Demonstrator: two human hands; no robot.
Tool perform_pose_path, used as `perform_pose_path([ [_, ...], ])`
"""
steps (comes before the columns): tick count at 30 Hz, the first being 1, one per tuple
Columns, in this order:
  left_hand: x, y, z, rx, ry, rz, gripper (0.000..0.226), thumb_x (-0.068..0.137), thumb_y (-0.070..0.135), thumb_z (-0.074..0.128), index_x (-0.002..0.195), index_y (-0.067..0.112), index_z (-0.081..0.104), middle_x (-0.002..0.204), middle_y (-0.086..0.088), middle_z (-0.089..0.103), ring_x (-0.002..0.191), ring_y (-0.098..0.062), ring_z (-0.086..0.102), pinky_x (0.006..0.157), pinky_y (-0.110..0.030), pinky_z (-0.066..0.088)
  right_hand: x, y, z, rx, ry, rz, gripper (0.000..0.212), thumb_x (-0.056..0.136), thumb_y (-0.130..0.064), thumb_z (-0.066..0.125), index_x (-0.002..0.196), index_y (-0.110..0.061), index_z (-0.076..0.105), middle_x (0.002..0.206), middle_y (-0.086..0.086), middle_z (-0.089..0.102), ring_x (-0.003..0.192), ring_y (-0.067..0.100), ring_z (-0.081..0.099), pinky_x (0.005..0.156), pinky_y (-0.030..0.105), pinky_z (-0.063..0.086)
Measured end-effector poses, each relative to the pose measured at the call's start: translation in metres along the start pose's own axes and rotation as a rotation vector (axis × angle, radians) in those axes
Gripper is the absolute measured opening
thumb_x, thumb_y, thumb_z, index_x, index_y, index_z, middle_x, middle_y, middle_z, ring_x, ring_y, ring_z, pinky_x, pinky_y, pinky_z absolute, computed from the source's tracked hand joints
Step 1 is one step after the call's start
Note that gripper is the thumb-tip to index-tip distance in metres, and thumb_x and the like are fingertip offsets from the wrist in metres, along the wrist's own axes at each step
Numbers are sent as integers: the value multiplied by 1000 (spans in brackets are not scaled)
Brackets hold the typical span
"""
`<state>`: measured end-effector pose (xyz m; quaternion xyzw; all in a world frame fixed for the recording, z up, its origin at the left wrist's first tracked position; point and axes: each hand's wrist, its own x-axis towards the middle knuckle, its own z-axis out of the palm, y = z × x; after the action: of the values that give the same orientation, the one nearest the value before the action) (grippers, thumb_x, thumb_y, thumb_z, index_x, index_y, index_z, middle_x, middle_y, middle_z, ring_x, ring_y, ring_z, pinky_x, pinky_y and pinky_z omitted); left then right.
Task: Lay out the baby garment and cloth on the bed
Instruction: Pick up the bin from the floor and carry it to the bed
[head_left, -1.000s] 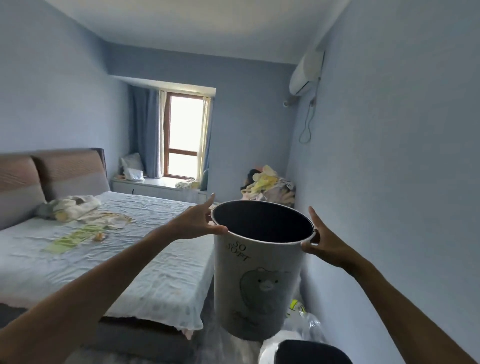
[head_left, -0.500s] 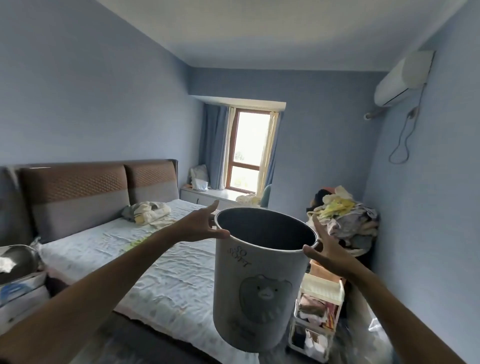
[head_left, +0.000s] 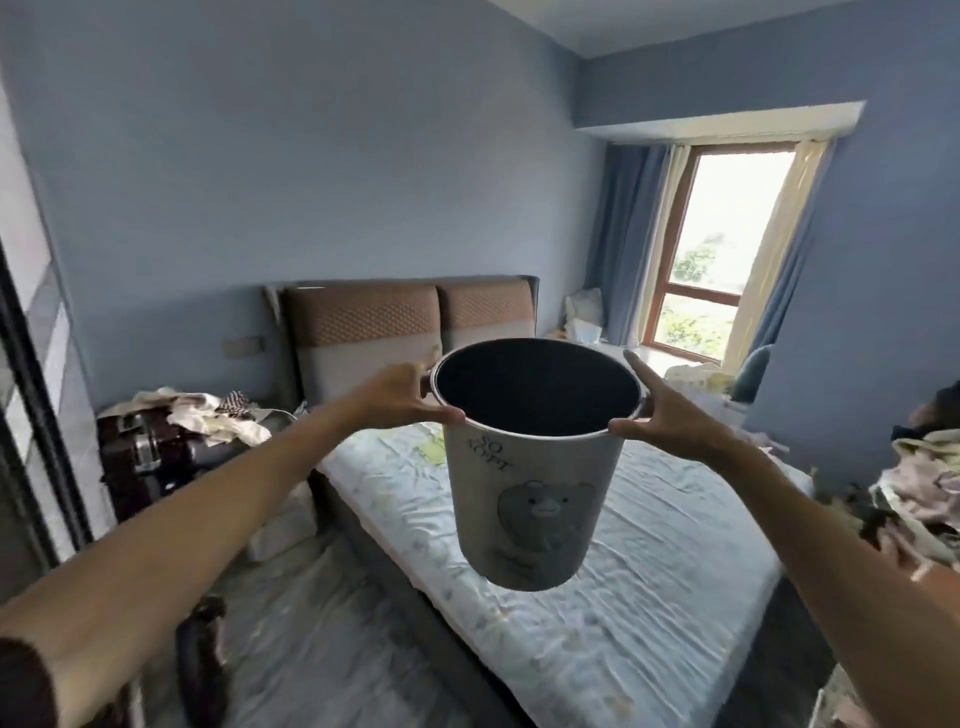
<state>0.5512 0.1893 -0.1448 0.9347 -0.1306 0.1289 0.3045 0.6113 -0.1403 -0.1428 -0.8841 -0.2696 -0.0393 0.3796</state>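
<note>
I hold a pale grey bucket (head_left: 530, 499) with a bear print and a dark inside out in front of me, above the bed (head_left: 649, 561). My left hand (head_left: 400, 397) grips its rim on the left and my right hand (head_left: 660, 410) grips the rim on the right. Nothing shows inside the bucket. A small yellow-green cloth (head_left: 431, 449) lies on the light blue sheet, mostly hidden behind the bucket. The bundle of garments near the headboard is hidden by the bucket.
A brown and grey headboard (head_left: 395, 332) stands against the blue wall. A dark bedside stand (head_left: 171, 457) piled with clothes is on the left. A heap of clothes (head_left: 919, 493) fills the right edge. A window (head_left: 727, 249) with curtains is at the back right.
The view has swung to the left across the room, so the bed now lies straight ahead below the bucket. Both hands still hold the bucket's rim the same way.
</note>
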Motion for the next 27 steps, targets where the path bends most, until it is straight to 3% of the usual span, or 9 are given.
perform_pose_path([
  [4, 22, -47, -28, -10, 70, -142, 105, 76, 34, 77, 150, 4, 9, 144, -12, 46, 125, -10, 44, 92, -5, 32, 92, 2, 26, 77, -93, -81, 99, 79, -25, 73, 152, -26, 6, 153, 7, 32, 126, 26, 49, 94, 24, 41],
  [7, 33, -94, -48, -33, 80, -254, 115, 70, 46, 76, 152, 11, 3, 153, -8, 32, 137, -14, 34, 110, -21, 30, 159, 1, 61, 131, -173, -121, 105, 76, -33, 74, 153, -26, 3, 126, 2, 54, 91, -4, 59, 76, 5, 44],
  [8, 35, -112, -55, -20, 79, -291, 120, 65, 54, 74, 152, 15, 1, 153, -7, 31, 138, -17, 35, 112, -28, 29, 181, -1, 76, 145, -197, -136, 106, 75, -33, 74, 153, -27, 3, 122, 1, 56, 87, -5, 58, 68, 2, 44],
  [12, 52, -188, -83, -5, 67, -385, 132, 53, 68, 69, 150, 26, -10, 152, -8, 34, 134, -21, 41, 112, -31, 31, 271, 0, 143, 173, -313, -195, 105, 80, -16, 74, 152, -29, -2, 143, 17, 45, 105, 17, 57, 69, 3, 46],
  [15, 78, -249, -100, 17, 130, -407, 134, 51, 69, 69, 151, 25, -8, 153, -7, 32, 138, -18, 34, 104, -19, 24, 339, -1, 193, 193, -375, -232, 106, 81, -11, 73, 152, -26, -4, 150, 11, 37, 121, 20, 51, 89, 18, 46],
  [18, 104, -317, -119, 33, 187, -428, 136, 46, 74, 66, 152, 25, -5, 154, -7, 28, 141, -20, 29, 102, -19, 19, 412, -4, 239, 225, -415, -248, 108, 79, -9, 74, 153, -24, -3, 149, 12, 38, 124, 24, 51, 102, 36, 44],
  [20, 121, -361, -134, 31, 200, -438, 138, 46, 77, 66, 152, 23, -4, 155, -8, 24, 142, -21, 26, 101, -19, 17, 461, -7, 263, 220, -457, -255, 109, 79, -11, 75, 152, -26, -5, 144, 11, 44, 117, 19, 57, 95, 26, 49],
  [23, 155, -417, -153, -30, 197, -474, 137, 47, 76, 68, 152, 24, -4, 157, -8, 19, 144, -21, 22, 102, -22, 19, 533, -8, 295, 256, -472, -251, 100, 85, -11, 68, 151, -29, -5, 133, 13, 53, 92, -6, 63, 73, 8, 49],
  [27, 202, -489, -163, -51, 171, -538, 129, 54, 64, 72, 152, 22, -1, 158, -4, 17, 144, -18, 20, 105, -21, 20, 617, 4, 340, 314, -472, -207, 96, 87, -18, 66, 152, -28, -4, 131, 10, 57, 100, -1, 62, 80, 14, 49],
])
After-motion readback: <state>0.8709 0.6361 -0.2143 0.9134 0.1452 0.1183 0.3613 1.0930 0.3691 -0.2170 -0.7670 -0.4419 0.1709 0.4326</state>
